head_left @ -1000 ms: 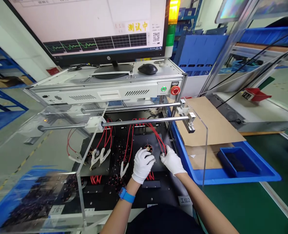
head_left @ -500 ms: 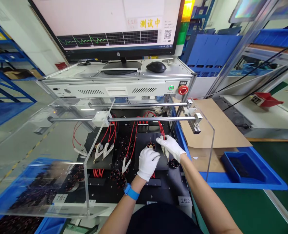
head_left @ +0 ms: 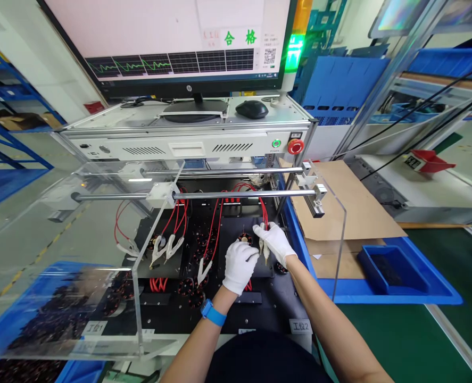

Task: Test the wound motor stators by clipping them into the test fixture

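My left hand (head_left: 239, 266) in a white glove, with a blue wristband, rests with curled fingers against a small motor stator (head_left: 244, 239) seated on the black test fixture (head_left: 259, 308). My right hand (head_left: 274, 243), also gloved, holds white crocodile clips (head_left: 263, 251) on red leads (head_left: 262, 208) just right of that stator. More clips (head_left: 166, 248) on red leads hang over the left station. Another white clip (head_left: 204, 271) lies between the stations. Loose stators (head_left: 191, 290) lie on the fixture near my left wrist.
A monitor (head_left: 172, 42) shows green characters and a waveform; a tower light (head_left: 295, 48) glows green. A clear acrylic guard (head_left: 112, 255) on steel rails (head_left: 236, 194) covers the left side. A blue bin (head_left: 36, 330) of stators sits bottom left; a blue tray (head_left: 395, 271) and cardboard right.
The screen text turned from yellow to green and the tower light went from yellow to green. My right hand lifted the clips off the stator and drew slightly left.
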